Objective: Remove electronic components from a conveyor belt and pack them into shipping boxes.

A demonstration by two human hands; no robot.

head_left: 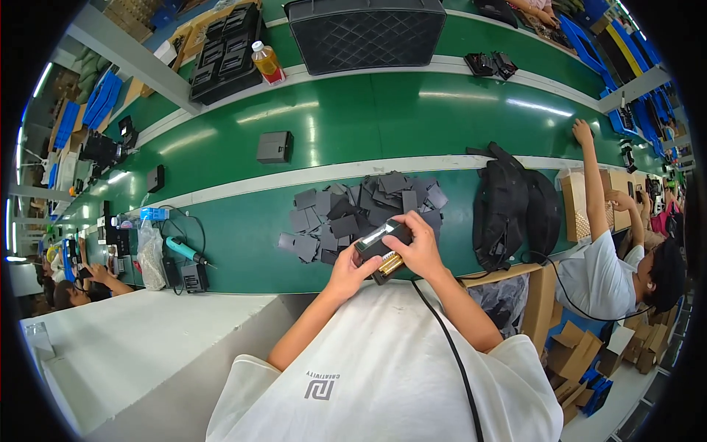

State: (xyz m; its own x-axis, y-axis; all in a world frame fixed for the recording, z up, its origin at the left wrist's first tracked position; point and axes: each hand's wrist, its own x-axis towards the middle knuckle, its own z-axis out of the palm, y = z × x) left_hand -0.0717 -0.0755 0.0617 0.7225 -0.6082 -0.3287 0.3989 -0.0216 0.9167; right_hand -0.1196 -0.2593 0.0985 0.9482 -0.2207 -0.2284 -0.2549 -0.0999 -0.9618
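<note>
Close in front of my chest, a small black battery-powered device is held between both hands. Its battery compartment is uncovered, with gold-coloured batteries showing inside. My left hand grips the device's left side, thumb along the lower edge. My right hand wraps the right side, thumb pressed on the top face near a pale strip. Just beyond, a loose pile of thin dark-grey plastic plates lies on the green bench.
A teal electric screwdriver and a black device lie left. A black backpack rests right of the plates. Another black device sits on the green belt. A co-worker's arm reaches over the belt. A cable crosses my shirt.
</note>
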